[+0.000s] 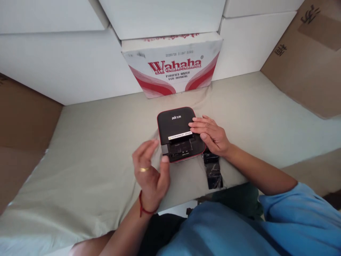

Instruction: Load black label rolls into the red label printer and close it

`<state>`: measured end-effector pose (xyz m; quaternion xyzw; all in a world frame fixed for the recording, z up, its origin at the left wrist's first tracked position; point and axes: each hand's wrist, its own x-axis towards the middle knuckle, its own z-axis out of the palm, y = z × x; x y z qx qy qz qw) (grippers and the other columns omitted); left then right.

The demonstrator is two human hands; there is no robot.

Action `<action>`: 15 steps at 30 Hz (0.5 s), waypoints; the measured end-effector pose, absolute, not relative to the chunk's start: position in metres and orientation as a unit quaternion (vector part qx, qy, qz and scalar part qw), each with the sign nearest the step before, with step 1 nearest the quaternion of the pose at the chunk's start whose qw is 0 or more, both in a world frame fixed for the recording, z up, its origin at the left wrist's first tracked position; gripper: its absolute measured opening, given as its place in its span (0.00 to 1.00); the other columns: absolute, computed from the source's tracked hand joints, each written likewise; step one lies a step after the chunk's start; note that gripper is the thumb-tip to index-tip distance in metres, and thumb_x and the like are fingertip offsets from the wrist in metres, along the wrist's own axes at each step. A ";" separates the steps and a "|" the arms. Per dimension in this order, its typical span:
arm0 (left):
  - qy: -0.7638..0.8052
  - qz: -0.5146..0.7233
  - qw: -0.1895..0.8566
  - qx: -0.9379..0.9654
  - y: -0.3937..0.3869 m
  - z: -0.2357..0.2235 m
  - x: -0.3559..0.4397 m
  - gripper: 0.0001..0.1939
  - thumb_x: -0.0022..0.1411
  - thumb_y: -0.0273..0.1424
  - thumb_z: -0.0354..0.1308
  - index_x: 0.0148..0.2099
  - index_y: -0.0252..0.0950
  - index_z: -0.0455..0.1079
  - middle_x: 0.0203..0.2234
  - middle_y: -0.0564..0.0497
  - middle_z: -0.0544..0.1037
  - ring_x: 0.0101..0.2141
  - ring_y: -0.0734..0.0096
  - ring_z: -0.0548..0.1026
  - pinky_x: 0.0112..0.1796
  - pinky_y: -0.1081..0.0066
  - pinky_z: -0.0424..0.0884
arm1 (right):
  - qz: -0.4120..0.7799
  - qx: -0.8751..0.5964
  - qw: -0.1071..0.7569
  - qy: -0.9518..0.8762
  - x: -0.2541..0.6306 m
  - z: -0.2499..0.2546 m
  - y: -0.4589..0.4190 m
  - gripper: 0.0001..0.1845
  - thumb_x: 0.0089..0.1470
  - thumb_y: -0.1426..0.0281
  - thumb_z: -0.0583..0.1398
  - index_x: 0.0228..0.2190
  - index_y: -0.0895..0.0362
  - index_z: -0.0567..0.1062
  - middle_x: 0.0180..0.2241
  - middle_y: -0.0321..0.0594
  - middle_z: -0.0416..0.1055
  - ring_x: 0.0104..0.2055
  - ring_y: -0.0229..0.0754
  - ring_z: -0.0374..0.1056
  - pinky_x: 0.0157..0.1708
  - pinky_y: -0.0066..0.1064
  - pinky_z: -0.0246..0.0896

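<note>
A small black printer with a red edge [176, 124] sits on a pale cloth-covered surface [87, 149]. A white label strip shows at its slot. My right hand [211, 135] lies flat on the printer's right side, fingers stretched out and together. My left hand [150, 170] hovers just left of the printer's front corner, fingers apart and slightly curled, thumb close to the corner, holding nothing. It wears a gold ring and a red string at the wrist.
A black plastic bag or strip [213, 170] lies under my right wrist near the front edge. A Wahaha water carton [173, 67] stands behind the printer among white boxes. Brown cardboard boxes [306, 60] flank both sides.
</note>
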<state>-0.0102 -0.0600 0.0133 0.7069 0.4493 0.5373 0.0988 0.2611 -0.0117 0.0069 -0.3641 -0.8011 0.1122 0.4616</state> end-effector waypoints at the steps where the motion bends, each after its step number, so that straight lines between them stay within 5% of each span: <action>1: 0.474 0.556 0.154 0.665 -0.055 0.009 -0.013 0.26 0.75 0.32 0.64 0.72 0.49 0.72 0.64 0.45 0.76 0.65 0.54 0.75 0.67 0.52 0.69 | 0.114 -0.361 0.460 -0.803 0.262 0.006 -0.012 0.21 0.79 0.63 0.53 0.57 0.47 0.84 0.60 0.43 0.86 0.71 0.47 0.76 0.78 0.53 0.59; 6: 0.460 0.579 0.503 0.447 -0.030 -0.006 -0.015 0.30 0.64 0.41 0.74 0.67 0.55 0.76 0.71 0.50 0.73 0.73 0.52 0.70 0.71 0.52 0.68 | 0.127 -0.369 0.449 -0.804 0.266 0.009 -0.022 0.25 0.79 0.56 0.53 0.63 0.48 0.82 0.65 0.46 0.83 0.72 0.52 0.75 0.78 0.57 0.59; 15: 0.411 0.545 0.598 0.419 -0.025 0.002 -0.020 0.41 0.57 0.38 0.81 0.69 0.64 0.74 0.75 0.55 0.71 0.78 0.53 0.64 0.75 0.52 0.66 | 0.086 -0.355 0.494 -0.789 0.269 0.021 -0.036 0.27 0.78 0.55 0.53 0.68 0.44 0.79 0.67 0.44 0.81 0.66 0.58 0.78 0.67 0.60 0.71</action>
